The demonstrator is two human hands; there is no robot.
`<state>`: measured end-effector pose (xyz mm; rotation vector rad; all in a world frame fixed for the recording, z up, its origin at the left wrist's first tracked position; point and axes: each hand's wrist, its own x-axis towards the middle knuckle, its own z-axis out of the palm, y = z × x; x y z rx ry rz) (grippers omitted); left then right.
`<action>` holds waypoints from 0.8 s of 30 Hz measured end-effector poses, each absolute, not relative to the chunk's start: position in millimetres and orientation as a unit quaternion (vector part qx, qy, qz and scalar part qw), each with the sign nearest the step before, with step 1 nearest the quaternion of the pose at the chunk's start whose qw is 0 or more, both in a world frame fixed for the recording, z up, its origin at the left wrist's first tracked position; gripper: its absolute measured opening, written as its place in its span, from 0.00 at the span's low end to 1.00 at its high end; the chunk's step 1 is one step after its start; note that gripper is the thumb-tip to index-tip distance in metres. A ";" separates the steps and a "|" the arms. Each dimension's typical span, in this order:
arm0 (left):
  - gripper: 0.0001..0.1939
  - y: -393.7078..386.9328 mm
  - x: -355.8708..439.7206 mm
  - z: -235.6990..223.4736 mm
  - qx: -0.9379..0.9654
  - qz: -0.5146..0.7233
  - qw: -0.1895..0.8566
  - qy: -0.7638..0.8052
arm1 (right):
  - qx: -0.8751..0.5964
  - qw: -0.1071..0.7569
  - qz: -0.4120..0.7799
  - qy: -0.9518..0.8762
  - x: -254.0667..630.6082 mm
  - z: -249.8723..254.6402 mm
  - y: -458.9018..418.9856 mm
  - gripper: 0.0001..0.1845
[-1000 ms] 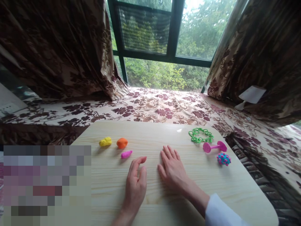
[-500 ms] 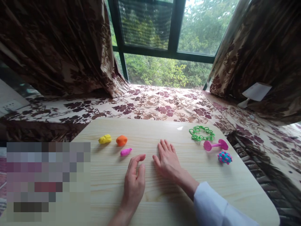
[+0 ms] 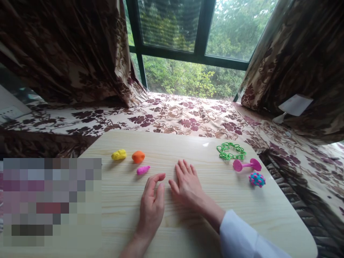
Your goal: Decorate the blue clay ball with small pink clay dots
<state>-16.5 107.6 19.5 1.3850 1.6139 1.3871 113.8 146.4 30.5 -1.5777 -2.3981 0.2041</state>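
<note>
Small pink toy (image 3: 143,170) lay on the tabletop (image 3: 172,145) just beyond my left hand (image 3: 152,206), its empty grip loosely wide; with my right hand (image 3: 186,183) flat and empty, I judged the step idle, any pick-up calling for a reach forward.

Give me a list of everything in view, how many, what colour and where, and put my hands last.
Table: 1, pale wood, centre
Yellow lump: 1, yellow, table's left
Orange lump: 1, orange, right of yellow
Pink lump: 1, pink, nearer than orange
Chain: 1, green, table's far right
Dumbbell shape: 1, pink, nearer than chain
Studded ball: 1, blue with pink, nearer than dumbbell
Lamp: 1, white, right
Window: 1, dark frame, beyond table
Curtains: 2, brown patterned, beside window
Floral cloth: 1, cream and maroon, beyond table
Sleeve: 1, whitish, right arm
Left hand: 1, bare, near pink lump
Right hand: 1, bare, mid-table
</note>
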 end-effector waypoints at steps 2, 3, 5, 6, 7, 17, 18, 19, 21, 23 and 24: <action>0.12 107.5 -17.1 19.2 0.522 0.523 0.298 0.605 | -0.549 0.124 0.076 -0.823 123.0 33.2 155.7 0.31; 0.12 107.5 -17.3 19.0 0.521 0.523 0.299 0.604 | -0.541 0.117 0.076 -0.829 132.4 32.1 150.8 0.30; 0.13 107.5 -17.5 18.3 0.520 0.523 0.301 0.604 | -0.515 0.100 0.070 -0.848 155.0 26.0 125.7 0.27; 0.13 107.5 -17.6 18.0 0.521 0.522 0.303 0.604 | -0.501 0.088 0.066 -0.858 165.2 22.0 108.9 0.26; 0.14 107.5 -17.6 17.8 0.522 0.520 0.305 0.603 | -0.492 0.078 0.057 -0.865 172.8 17.9 92.3 0.27; 0.11 107.0 -16.6 22.6 0.511 0.531 0.312 0.600 | -0.518 0.131 0.066 -0.843 110.5 24.4 144.0 0.30; 0.11 106.8 -16.7 22.8 0.511 0.533 0.311 0.599 | -0.523 0.131 0.070 -0.839 112.0 27.3 152.0 0.32; 0.12 106.6 -16.9 22.9 0.511 0.532 0.310 0.600 | -0.523 0.128 0.073 -0.839 117.6 29.2 154.5 0.32; 0.12 106.2 -17.6 22.5 0.514 0.525 0.307 0.605 | -0.513 0.114 0.072 -0.847 137.7 28.7 142.9 0.29; 0.12 105.9 -18.3 21.8 0.517 0.518 0.309 0.607 | -0.497 0.090 0.062 -0.861 160.4 23.5 114.9 0.26; 0.12 105.8 -18.6 21.6 0.519 0.517 0.311 0.605 | -0.488 0.076 0.055 -0.868 169.2 20.1 98.8 0.27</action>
